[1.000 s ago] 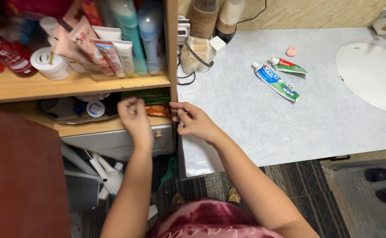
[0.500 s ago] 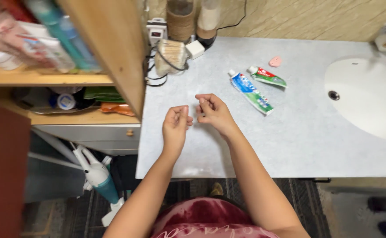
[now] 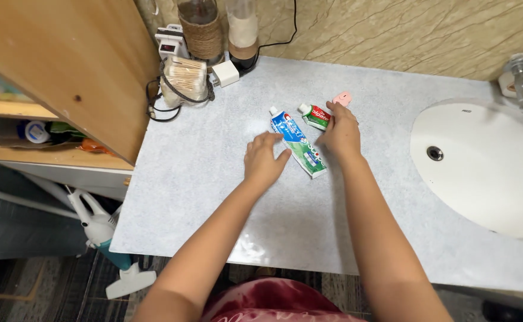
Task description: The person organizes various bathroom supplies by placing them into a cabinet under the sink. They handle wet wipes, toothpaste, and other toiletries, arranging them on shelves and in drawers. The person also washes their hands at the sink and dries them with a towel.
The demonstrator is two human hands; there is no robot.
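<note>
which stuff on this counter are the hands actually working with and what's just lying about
In hand:
- blue toothpaste tube, at the left hand
- green and red toothpaste tube, under the right hand

Lying about:
- pink clip
- cotton swab box
- white charger
- two jars
- sink

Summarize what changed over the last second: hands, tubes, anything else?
Both hands moved from the shelf unit across to the counter. The left hand now lies flat beside the long blue toothpaste tube, fingertips at its edge. The right hand covers the tail of the short green tube; whether it has closed a grip is unclear. Both tubes and the pink piece lie as before.
</note>
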